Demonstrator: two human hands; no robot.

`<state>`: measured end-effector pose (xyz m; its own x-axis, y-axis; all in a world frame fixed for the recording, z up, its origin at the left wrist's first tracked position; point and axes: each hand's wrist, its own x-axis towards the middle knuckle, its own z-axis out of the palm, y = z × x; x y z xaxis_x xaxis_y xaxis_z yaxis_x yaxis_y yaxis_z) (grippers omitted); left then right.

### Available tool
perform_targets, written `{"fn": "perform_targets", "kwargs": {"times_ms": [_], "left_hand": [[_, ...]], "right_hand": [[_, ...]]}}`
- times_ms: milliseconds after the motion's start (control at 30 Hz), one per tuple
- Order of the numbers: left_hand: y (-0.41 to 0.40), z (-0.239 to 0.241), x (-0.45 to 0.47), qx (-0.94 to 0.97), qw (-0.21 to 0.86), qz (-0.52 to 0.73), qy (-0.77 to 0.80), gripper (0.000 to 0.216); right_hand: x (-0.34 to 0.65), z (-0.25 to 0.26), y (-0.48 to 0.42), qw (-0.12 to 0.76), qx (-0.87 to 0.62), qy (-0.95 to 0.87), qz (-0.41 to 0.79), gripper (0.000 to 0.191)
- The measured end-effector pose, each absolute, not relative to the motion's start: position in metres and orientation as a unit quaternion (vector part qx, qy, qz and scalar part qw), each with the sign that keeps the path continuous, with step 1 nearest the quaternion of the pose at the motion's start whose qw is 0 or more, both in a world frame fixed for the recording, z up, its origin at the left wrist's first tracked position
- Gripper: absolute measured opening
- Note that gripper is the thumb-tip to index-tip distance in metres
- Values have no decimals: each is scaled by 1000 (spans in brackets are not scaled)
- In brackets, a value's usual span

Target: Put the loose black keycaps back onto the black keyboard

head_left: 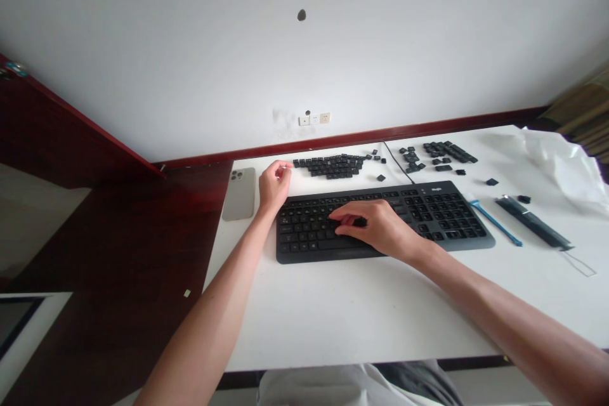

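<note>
A black keyboard point(342, 254) lies across the table, with keycaps on its left part and many bare key sockets toward the right. My right hand point(373, 221) is over its middle, fingertips down at the keys. Thumb and fingers are bent toward each other in a pinch; whatever lies between the tips is too small to make out. Beyond the keyboard's left corner, my left hand point(276, 183) is curled with thumb and finger together, beside the left end of rows of loose black keycaps point(333, 165). What those fingers hold, if anything, is hidden.
Left of my left hand lies a phone point(239, 194). More loose keycaps point(447, 151) are spread at the back right, past the cable point(398, 163). On the right are a blue tool point(497, 223), a dark strip-like tool with a wire loop point(533, 221) and a white plastic bag point(564, 165).
</note>
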<state>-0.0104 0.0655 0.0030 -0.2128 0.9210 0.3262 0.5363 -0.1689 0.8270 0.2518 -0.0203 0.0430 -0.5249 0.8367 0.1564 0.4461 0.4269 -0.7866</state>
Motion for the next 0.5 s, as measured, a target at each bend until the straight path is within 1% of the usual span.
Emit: {"fn": "perform_targets", "kwargs": {"times_ms": [67, 133, 167, 367, 500], "left_hand": [[65, 4, -10, 596, 201, 480, 612, 18], [64, 4, -10, 595, 204, 480, 612, 18], [64, 4, -9, 594, 206, 480, 612, 18], [64, 5, -9, 595, 209, 482, 609, 18], [65, 4, -10, 595, 210, 482, 608, 18]], "right_hand": [[252, 44, -20, 259, -400, -808, 346, 14], [252, 44, -19, 246, -380, -833, 317, 7], [252, 45, -19, 242, -368, -845, 302, 6], [254, 48, -22, 229, -342, -875, 256, 14], [257, 51, -23, 222, -338, -879, 253, 15]]}}
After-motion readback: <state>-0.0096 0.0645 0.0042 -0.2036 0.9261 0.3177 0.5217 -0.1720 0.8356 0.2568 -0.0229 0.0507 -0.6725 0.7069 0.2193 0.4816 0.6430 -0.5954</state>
